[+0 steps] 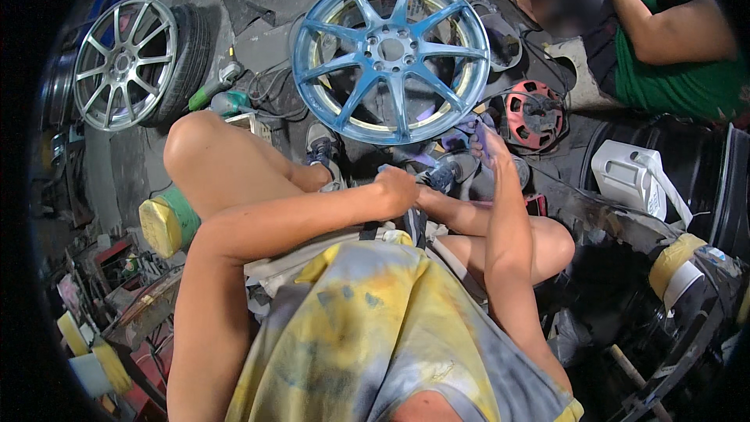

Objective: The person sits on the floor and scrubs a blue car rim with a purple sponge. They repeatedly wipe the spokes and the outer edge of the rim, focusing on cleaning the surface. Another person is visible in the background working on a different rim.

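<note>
Wheel (367,56), blue and round, lies toward half past ten from the nearer right hand (491,148), grip impossible to tell, twelve from the curled left hand (397,191).

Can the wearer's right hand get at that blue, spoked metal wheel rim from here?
Probably yes: the right hand is close to the lower right edge of the blue, spoked metal wheel rim, and nothing solid appears to block it.

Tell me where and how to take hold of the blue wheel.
Probably by the round outer lip, left and right, coming from the near side: the blue wheel shows its whole spoked face, and the lip looks uncovered on both sides.
</note>
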### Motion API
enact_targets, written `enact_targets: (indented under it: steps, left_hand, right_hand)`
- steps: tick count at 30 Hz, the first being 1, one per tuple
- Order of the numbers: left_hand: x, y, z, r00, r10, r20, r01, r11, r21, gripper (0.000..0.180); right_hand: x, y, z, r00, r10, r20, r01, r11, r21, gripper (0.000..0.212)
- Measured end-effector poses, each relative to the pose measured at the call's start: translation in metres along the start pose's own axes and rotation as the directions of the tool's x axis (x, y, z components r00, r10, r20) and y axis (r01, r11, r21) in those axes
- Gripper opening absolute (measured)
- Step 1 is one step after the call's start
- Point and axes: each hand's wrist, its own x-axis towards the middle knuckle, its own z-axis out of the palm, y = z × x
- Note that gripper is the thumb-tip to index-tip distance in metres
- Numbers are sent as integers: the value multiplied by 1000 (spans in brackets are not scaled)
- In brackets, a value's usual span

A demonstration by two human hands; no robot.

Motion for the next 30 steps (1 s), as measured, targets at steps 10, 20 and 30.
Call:
enact_targets:
  steps: [10, 20, 30]
  left_hand:
    - [-60, -72, -55, 957, -178, -228, 126, 966, -226, 47]
    - [-67, -94, -68, 889, -147, -434, 19, 958, -286, 43]
    - [-82, -122, -64, 851, -110, -513, -71, 945, -321, 20]
  right_hand:
    - [-26, 14, 60, 533, -826, -184, 63, 256, -965, 36]
    - [-46, 70, 134, 668, -511, 541, 599, -62, -799, 60]
    - [-53, 136, 157, 873, -55, 484, 399, -489, -775, 23]
